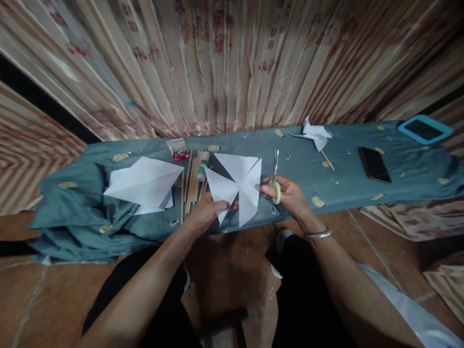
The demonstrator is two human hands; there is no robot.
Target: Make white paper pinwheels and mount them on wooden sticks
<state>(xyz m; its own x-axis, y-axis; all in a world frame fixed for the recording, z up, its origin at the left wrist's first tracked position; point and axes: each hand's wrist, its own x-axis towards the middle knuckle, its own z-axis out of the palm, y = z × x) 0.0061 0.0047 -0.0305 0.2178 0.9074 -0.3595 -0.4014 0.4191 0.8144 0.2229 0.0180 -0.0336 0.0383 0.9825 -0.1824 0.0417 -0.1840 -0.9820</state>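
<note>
The paper square (237, 186), white and cut in from its corners into triangular flaps, lies at the near edge of the bench (398, 186), close to the person so both hands can work it. In the head view, the left hand (207, 212) is closed on its lower left flap, pinning the sheet so that it will not slide. The right hand (288, 193) is wrapped around the green handles of the scissors (276, 174), blades pointing away, just beside the paper's right edge; whether the blades are parted is hard to tell.

To the left lie a folded white sheet (145, 183), a row of wooden sticks (192, 181), a glue bottle (203, 166) and a small box of pins (178, 151), all within reach. Farther right sit a finished paper pinwheel (316, 135), a dark phone (374, 164) and a blue-framed tablet (424, 128), well apart.
</note>
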